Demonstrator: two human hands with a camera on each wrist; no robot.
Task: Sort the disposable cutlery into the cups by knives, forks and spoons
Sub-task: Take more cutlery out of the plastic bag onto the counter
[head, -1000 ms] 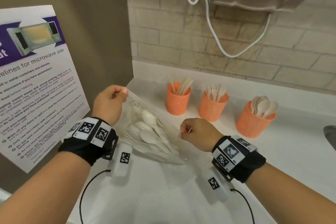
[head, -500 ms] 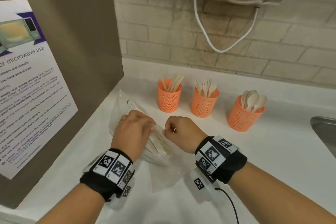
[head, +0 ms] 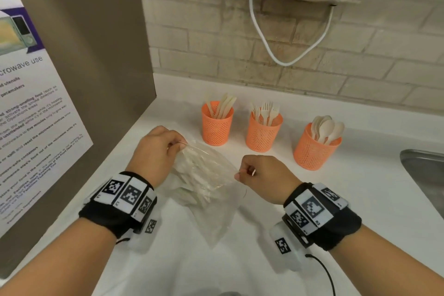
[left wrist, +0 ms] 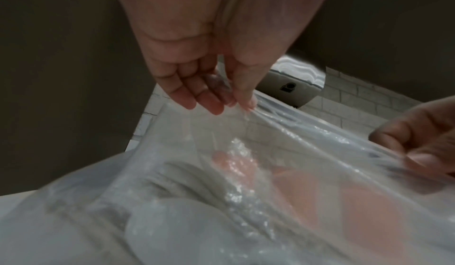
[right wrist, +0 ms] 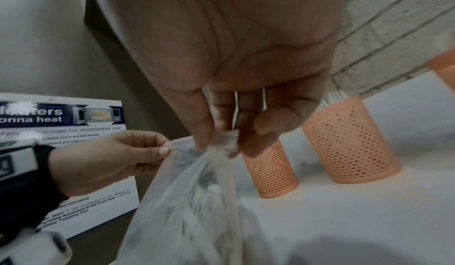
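The head view looks down and forward over the bench [head: 360,199], the brick wall [head: 312,79] at twelve o'clock. Each wrist view sits close behind its fingers [left wrist: 204,98], facing the plastic bag [right wrist: 187,201], which all three views share.

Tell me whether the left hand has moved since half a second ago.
Yes: the left hand moved up and back along the clear plastic bag, nearer the leftmost orange mesh cup.

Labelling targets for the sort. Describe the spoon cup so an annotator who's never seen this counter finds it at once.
On the white counter below the brick wall stand three orange mesh cups in a row. The spoon cup is the rightmost, nearest the metal sink and set apart from the other two. Rounded pale spoon bowls stick out of it, not the fork tines of the middle cup or the flat blades of the left cup.
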